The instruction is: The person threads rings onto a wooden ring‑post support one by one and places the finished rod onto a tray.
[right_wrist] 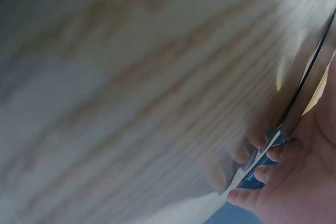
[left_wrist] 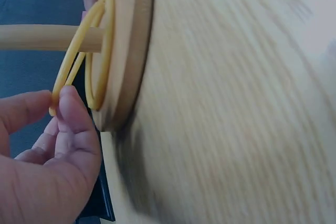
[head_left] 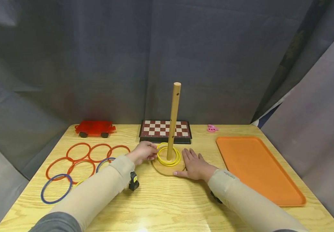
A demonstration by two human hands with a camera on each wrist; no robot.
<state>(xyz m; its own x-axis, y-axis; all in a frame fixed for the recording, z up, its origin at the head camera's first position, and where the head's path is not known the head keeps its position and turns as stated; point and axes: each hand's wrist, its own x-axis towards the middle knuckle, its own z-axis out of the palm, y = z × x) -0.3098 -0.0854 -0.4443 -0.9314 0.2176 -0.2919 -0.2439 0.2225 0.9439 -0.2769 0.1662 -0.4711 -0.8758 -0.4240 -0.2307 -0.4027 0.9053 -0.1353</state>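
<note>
A wooden post (head_left: 174, 112) rises from a round wooden base (head_left: 167, 169) in the middle of the table. Two yellow rings encircle the post near its foot. In the left wrist view, my left hand (left_wrist: 58, 166) pinches the edge of one yellow ring (left_wrist: 70, 62) between thumb and index finger, tilting it up on that side. The other yellow ring (left_wrist: 108, 30) lies against the base. My right hand (head_left: 196, 167) rests at the base's right edge with its fingers extended. In the right wrist view, several fingertips of that hand show at the lower right.
Several red rings (head_left: 81, 161) and blue rings (head_left: 42, 193) lie at the left, with another yellow ring partly under my left sleeve. Behind stand a red toy cart (head_left: 95, 128) and a checkered board (head_left: 158, 129). A pink item (head_left: 212, 128) and an orange tray (head_left: 259, 170) are at right.
</note>
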